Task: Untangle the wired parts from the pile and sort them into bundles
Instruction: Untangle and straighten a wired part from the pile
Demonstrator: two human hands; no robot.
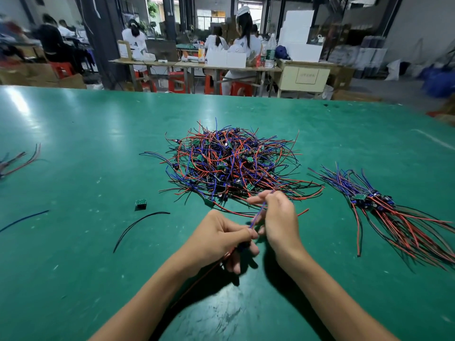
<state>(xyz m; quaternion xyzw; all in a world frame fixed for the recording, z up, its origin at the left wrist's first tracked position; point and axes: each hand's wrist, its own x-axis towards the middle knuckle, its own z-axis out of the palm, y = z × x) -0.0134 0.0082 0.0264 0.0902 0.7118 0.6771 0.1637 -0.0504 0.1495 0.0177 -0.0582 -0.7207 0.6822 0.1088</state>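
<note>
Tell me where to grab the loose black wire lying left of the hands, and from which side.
Pinch the black wire near its far end, coming straight down from above. It lies flat in a shallow arc on the green table, apart from the pile, so nothing blocks it.

Two bare forearms show from the elbows down, with no sleeves, gloves, watch or rings. The left hand (218, 238) and right hand (277, 217) have short, unpainted nails; both are slightly motion-blurred.

Your green desk (86, 143) carries a tangled pile (231, 163) of red and blue wired parts at centre, a sorted bundle (384, 207) to its right, a small black block (140, 204), and loose black wires (138, 226).
</note>
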